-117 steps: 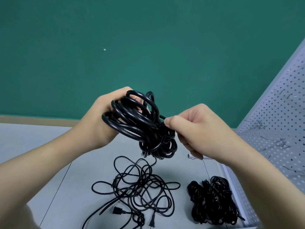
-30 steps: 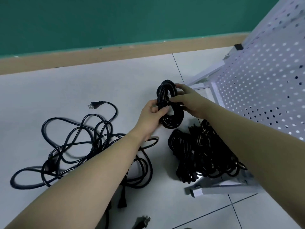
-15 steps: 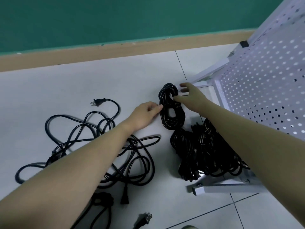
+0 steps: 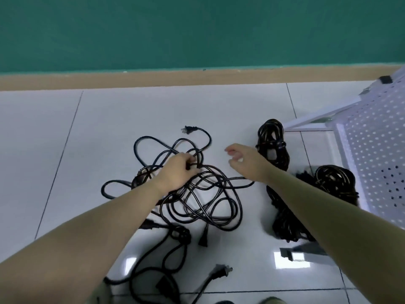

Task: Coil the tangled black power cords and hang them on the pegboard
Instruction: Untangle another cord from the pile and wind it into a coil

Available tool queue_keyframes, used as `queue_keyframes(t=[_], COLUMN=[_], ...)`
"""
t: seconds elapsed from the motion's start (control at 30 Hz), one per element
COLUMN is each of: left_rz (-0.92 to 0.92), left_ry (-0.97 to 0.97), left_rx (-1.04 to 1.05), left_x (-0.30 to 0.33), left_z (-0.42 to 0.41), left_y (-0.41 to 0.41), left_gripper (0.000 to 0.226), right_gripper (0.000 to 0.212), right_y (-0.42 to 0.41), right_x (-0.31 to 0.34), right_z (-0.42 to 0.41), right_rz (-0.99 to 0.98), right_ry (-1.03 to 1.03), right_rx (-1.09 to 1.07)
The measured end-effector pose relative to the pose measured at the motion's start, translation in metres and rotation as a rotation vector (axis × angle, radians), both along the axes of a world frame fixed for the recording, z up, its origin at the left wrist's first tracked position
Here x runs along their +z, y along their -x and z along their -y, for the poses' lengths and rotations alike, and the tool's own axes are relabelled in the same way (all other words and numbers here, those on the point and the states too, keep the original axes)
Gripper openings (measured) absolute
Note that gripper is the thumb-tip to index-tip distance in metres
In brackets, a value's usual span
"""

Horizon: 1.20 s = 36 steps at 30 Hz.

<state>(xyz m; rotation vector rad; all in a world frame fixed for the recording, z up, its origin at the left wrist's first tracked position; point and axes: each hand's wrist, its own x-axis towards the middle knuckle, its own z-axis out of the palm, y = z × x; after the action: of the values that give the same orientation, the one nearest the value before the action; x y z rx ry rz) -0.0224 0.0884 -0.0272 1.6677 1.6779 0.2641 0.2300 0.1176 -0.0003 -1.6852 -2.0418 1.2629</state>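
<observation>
Gripping the tangled cords (image 4: 197, 194), the left hand (image 4: 177, 174) works beside the empty, loosely spread right hand (image 4: 245, 161).

The floor (image 4: 131, 110) is of pale glossy tiles with thin dark joints. A loose tangled cord (image 4: 203, 194) lies on it. Right of this tangle lies one coiled bundle (image 4: 272, 141), and nearer the viewer more coiled cords (image 4: 335, 183) beside the white pegboard frame (image 4: 306, 123).

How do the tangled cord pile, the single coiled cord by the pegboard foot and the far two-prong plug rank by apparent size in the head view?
1. tangled cord pile
2. coiled cord
3. two-prong plug
</observation>
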Motion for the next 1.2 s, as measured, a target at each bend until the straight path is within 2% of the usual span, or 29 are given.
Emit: queue_keyframes(t=[0.2,0.4,0.53,0.67,0.8,0.83,0.93,1.07,1.2], left_rz=[0.207,0.142,0.071,-0.02,-0.059,-0.038,0.067,0.21,0.28], left_ry=[0.047,-0.035,0.002,0.066,0.09,0.064,-0.018,-0.125,-0.216], left_rx=[0.259,0.226,0.269,0.268,0.061,0.003,-0.012,0.051,0.067], left_x=[-0.012,-0.015,-0.02,-0.017,-0.008,-0.005,0.006,0.036,0.091], left_z=[0.009,0.006,-0.009,-0.022,-0.023,-0.021,-0.017,-0.016,-0.016], left_y=[-0.012,-0.002,-0.001,-0.003,-0.001,0.001,0.012,0.022,0.027], left_gripper=[0.029,0.04,0.029,0.008,0.006,0.008,0.006,0.009,0.014], right_gripper=[0.053,0.064,0.065,0.05,0.011,0.011,0.03,0.027,0.033], right_y=[0.031,0.049,0.06,0.066,0.068,0.068,0.071,0.076,0.078], right_x=[-0.014,-0.019,-0.028,-0.037,-0.036,-0.036,-0.027,0.011,0.062], right_z=[0.017,-0.013,-0.025,-0.036,-0.04,-0.039,-0.038,-0.036,-0.026], right_rz=[0.05,0.182,0.241,0.282,0.363,0.352,0.262,-0.069,-0.215], right_ry=[0.064,-0.012,-0.094,-0.188,-0.224,-0.214,-0.149,0.069,0.025], right_rx=[0.15,0.344,0.403,0.39,0.327,0.286,0.208,0.05,-0.014])
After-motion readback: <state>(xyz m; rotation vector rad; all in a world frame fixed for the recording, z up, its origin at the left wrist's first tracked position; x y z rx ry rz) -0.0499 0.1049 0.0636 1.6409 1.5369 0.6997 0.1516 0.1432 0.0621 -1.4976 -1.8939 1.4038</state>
